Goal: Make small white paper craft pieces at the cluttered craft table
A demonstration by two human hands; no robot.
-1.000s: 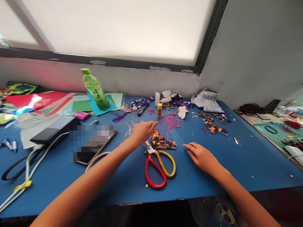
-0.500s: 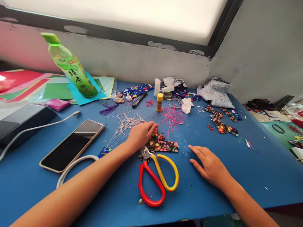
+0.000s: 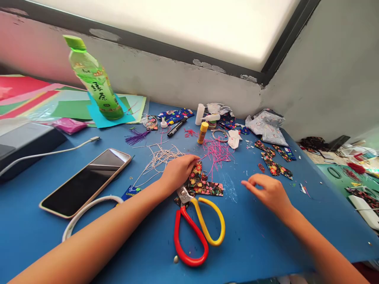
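Where the blue table (image 3: 266,238) spreads out, think of the flowery cloth strips (image 3: 209,188) on it as the middle of a clock. Biggest near them are the scissors (image 3: 194,226), between six and seven o'clock, with the left hand hiding most of the blades. They look hard, smooth and a bit heavy, so the red and yellow loops seem the best place to grab. The right hand (image 3: 271,195) is at three o'clock, apart from the cloth, with its thumb and pointing finger bent close at the tips; I cannot tell if something tiny is pinched there. The left hand (image 3: 177,171) is between nine and ten o'clock, over the edge of the strips, its fingers curled in, and I cannot tell what they grip, if anything. The strips overlap each other and look light and bendy, so a soft pinch on the free end at three o'clock should do. The pink strings (image 3: 217,152) make a messy heap at one o'clock; they look floppy and easy to tangle, so picking one loose end seems best. Littlest is the glue stick (image 3: 203,133), standing at twelve o'clock, stiff and smooth.
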